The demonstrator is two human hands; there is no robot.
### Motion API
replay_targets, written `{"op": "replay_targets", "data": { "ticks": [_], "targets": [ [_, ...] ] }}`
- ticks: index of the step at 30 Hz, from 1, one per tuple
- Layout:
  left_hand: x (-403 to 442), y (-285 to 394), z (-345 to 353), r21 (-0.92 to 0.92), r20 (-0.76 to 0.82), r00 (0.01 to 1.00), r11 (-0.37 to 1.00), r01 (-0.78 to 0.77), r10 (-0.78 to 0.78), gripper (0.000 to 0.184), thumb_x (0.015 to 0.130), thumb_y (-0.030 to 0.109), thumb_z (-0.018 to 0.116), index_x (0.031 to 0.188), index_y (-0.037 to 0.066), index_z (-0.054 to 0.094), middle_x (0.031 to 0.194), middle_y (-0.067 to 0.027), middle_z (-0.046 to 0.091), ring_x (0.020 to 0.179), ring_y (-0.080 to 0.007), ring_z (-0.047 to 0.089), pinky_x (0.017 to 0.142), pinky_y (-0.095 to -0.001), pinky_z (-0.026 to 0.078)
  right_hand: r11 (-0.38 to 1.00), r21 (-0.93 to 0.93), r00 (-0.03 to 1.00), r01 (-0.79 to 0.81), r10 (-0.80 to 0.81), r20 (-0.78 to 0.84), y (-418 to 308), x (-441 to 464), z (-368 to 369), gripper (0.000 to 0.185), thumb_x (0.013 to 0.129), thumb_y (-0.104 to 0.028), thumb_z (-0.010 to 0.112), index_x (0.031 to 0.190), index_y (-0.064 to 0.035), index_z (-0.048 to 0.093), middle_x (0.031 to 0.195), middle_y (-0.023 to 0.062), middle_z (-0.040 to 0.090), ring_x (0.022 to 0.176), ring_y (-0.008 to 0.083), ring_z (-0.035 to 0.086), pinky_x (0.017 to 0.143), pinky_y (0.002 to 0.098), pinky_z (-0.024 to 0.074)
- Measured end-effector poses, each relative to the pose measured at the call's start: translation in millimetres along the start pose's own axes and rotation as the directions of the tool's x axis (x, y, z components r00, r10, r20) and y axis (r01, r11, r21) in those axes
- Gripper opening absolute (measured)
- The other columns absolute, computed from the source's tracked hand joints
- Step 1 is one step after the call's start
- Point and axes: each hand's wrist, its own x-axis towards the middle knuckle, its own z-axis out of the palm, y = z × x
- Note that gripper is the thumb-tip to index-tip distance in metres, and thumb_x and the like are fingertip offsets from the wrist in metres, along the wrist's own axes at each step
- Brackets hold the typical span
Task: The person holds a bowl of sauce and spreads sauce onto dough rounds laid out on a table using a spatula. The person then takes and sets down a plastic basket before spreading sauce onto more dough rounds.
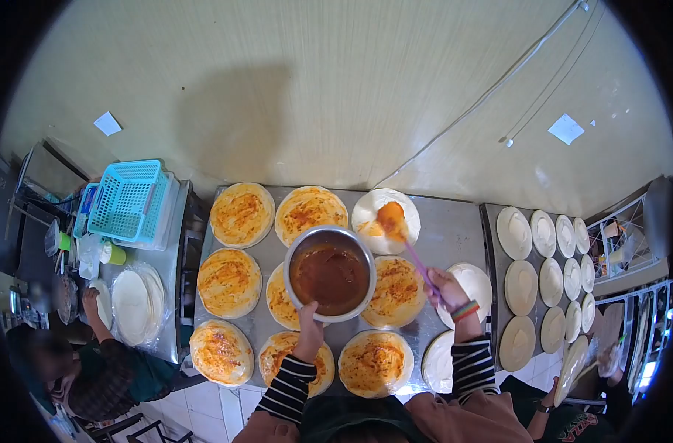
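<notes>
My left hand (310,329) grips the near rim of a steel bowl (331,275) of red-brown sauce, held above the dough rounds. In my right hand (448,290) is the purple handle of a spatula (419,267). Its sauce-coated head is over a white dough round (373,209) at the back, which has an orange smear on it. Around the bowl lie several sauced dough rounds (229,283), one partly hidden under it. Two plain rounds (472,286) lie by my right arm.
More plain rounds (520,288) fill a second metal table at right. A turquoise basket (129,201) and stacked rounds in plastic (132,306) stand on the left table. One person (93,376) is at the left; another (584,421) at the lower right holds a round.
</notes>
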Motion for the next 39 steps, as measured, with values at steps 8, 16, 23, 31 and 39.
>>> {"op": "replay_targets", "data": {
  "ticks": [8,16,23,31,39],
  "targets": [
    [-43.0,33.8,-29.5,0.079,0.015,0.997,0.993,-0.083,0.082,0.028,0.081,0.022,0.046,0.104,0.005,0.045,0.106,-0.0069,0.048,0.102,-0.0163,0.044,0.093,-0.0328,0.032,0.118,-0.983,0.783,-0.139,-0.595,-0.182,36.7,117.3,-15.8,0.034,0.083,-0.018,0.043,0.116,-0.0150,0.049,0.090,0.0178,0.059,0.074,0.0345,0.058,0.063,0.0433,0.0468],
    [-61.4,42.9,-54.3,0.198,-0.039,0.991,0.973,-0.119,0.129,0.046,0.076,0.025,0.046,0.117,0.007,0.040,0.113,-0.0067,0.046,0.108,-0.0213,0.043,0.095,-0.0368,0.032,0.292,-0.948,0.787,-0.127,-0.552,-0.275,-1.5,107.5,-2.0,0.032,0.082,-0.018,0.046,0.114,-0.0185,0.051,0.090,0.0180,0.059,0.082,0.0330,0.057,0.070,0.0422,0.0469],
    [-64.4,56.0,-27.3,-0.012,-0.080,0.990,0.993,-0.117,0.116,0.048,0.075,0.026,0.047,0.119,0.009,0.038,0.116,-0.0073,0.044,0.109,-0.0222,0.042,0.096,-0.0376,0.031,-0.055,-0.993,0.860,-0.105,-0.506,-0.063,-1.0,92.8,33.0,0.032,0.084,-0.019,0.039,0.115,-0.0170,0.049,0.084,0.0198,0.058,0.074,0.0348,0.057,0.063,0.0439,0.0467],
    [-65.4,47.8,-49.5,0.047,-0.028,0.985,0.985,-0.167,0.168,0.031,0.083,0.019,0.041,0.109,0.002,0.041,0.112,-0.0100,0.045,0.104,-0.0170,0.041,0.095,-0.0315,0.028,0.013,-0.982,0.774,-0.190,-0.614,-0.158,-5.9,120.9,-1.6,0.029,0.084,-0.020,0.040,0.111,-0.0172,0.052,0.078,0.0184,0.059,0.069,0.0354,0.058,0.063,0.0434,0.0475],
    [-72.3,58.9,-29.6,0.253,0.036,0.957,0.924,-0.288,0.288,0.033,0.084,0.022,0.037,0.109,0.000,0.040,0.114,-0.0090,0.043,0.103,-0.0171,0.042,0.094,-0.0314,0.029,0.024,-0.986,0.808,-0.166,-0.570,-0.150,-15.8,86.2,1.8,0.035,0.082,-0.019,0.042,0.116,-0.0230,0.046,0.085,0.0155,0.058,0.074,0.0346,0.058,0.063,0.0438,0.0481]
  ]
}}
